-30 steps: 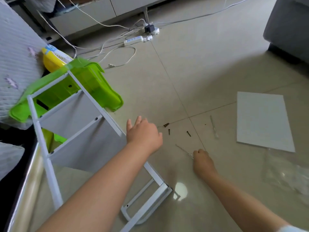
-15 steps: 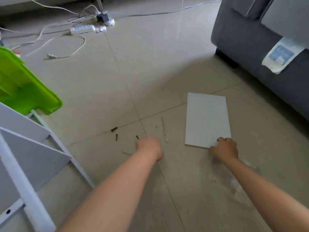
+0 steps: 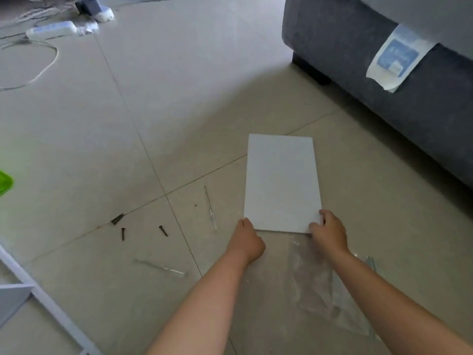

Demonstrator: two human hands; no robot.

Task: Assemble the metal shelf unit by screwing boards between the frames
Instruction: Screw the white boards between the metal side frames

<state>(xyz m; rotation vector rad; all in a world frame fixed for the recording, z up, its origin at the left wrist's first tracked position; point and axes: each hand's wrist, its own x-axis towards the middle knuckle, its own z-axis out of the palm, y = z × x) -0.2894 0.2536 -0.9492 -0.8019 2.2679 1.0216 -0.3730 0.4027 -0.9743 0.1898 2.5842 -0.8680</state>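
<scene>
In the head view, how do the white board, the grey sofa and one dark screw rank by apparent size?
1. grey sofa, cut by the frame
2. white board
3. dark screw

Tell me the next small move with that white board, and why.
Probably lift the white board off the floor and carry it left toward the shelf frame. Both the left hand and right hand already grip its near corners, and it lies flat.
</scene>
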